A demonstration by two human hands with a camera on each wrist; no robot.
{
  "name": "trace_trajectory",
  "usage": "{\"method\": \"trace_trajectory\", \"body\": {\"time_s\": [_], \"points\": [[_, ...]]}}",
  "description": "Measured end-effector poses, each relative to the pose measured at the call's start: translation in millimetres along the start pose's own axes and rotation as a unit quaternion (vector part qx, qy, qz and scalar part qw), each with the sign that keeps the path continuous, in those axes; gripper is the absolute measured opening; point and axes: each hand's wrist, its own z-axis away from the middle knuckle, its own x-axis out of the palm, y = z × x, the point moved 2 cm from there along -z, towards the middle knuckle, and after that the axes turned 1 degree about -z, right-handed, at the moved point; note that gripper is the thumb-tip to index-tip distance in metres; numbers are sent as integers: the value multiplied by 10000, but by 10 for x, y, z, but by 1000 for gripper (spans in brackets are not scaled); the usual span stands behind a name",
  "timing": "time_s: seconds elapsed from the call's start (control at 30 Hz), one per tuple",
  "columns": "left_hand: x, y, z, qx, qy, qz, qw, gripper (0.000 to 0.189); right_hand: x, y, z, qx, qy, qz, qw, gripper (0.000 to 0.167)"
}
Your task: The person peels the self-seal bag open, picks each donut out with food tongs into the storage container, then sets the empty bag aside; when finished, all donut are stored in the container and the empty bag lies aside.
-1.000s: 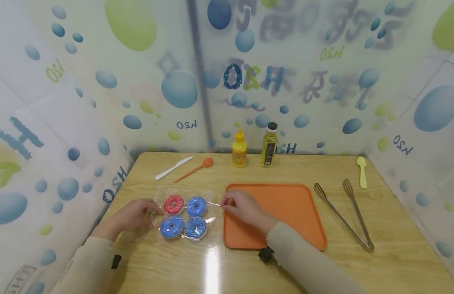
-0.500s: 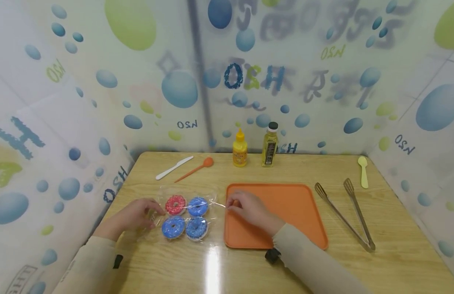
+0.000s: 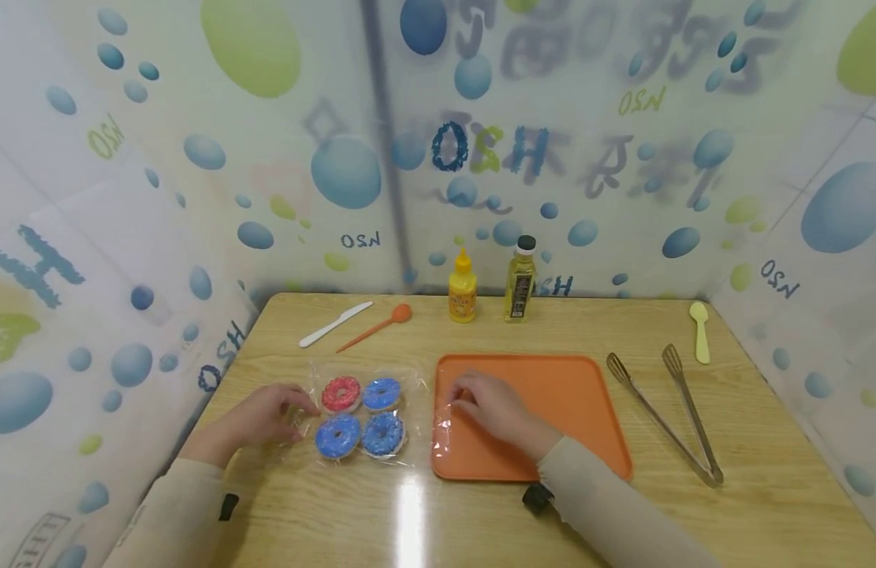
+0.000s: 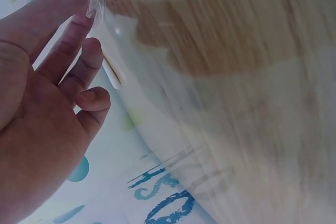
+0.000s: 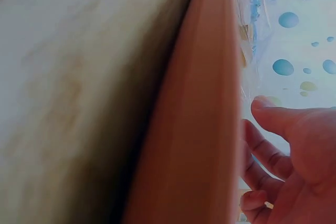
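A clear plastic bag (image 3: 419, 386) lies on the table with doughnuts inside: one pink doughnut (image 3: 341, 393) and several blue ones, including a speckled blue doughnut (image 3: 384, 434). My left hand (image 3: 270, 414) pinches the bag's left edge between thumb and forefinger; in the left wrist view its other fingers (image 4: 92, 53) are loosely bent. My right hand (image 3: 494, 406) hovers over the left part of the orange tray (image 3: 551, 418), pinching the bag's right end, whose film reaches over the tray rim. In the right wrist view the tray rim partly hides the fingertips.
Behind lie a white knife (image 3: 336, 324) and an orange spoon (image 3: 377, 327). A yellow squeeze bottle (image 3: 462, 292) and an oil bottle (image 3: 520, 284) stand by the wall. Metal tongs (image 3: 668, 418) lie spread right of the tray, with a pale green spoon (image 3: 700, 331) farther back.
My right hand has moved right over the tray, drawing the bag's film with it. The doughnuts have shifted slightly right. My left hand has hardly moved.
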Motion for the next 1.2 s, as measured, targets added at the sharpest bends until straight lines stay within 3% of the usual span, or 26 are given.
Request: {"method": "trace_trajectory", "body": {"time_s": [0.1,0.3,0.37,0.47,0.6,0.8,0.97,1.1,1.2], "points": [[5,27,-10,119,2,-17,9999,34,-22,41,33,138,20,-52,9999,9],[32,70,-19,24,13,17,10000,34,-115,116,100,917,253,-365,9948,10],[51,75,-22,10,25,-20,10000,33,-145,86,114,975,304,-338,9942,7],[69,96,-31,70,32,-100,9999,32,-172,-33,123,670,365,-95,9970,6],[66,146,-44,-38,16,-148,9999,32,-146,-216,113,40,367,266,9990,18],[45,223,-68,-454,-37,-26,9990,29,-27,-276,96,118,-21,814,9966,32],[-1,324,-111,-315,450,92,9984,17,25,-225,91,62,-255,935,9953,39],[-24,462,-200,9,935,-129,9955,12,43,-213,88,89,-422,994,9941,42],[-9,580,-293,243,1089,-84,9937,17,62,-205,91,114,-511,1040,9932,45]]}}
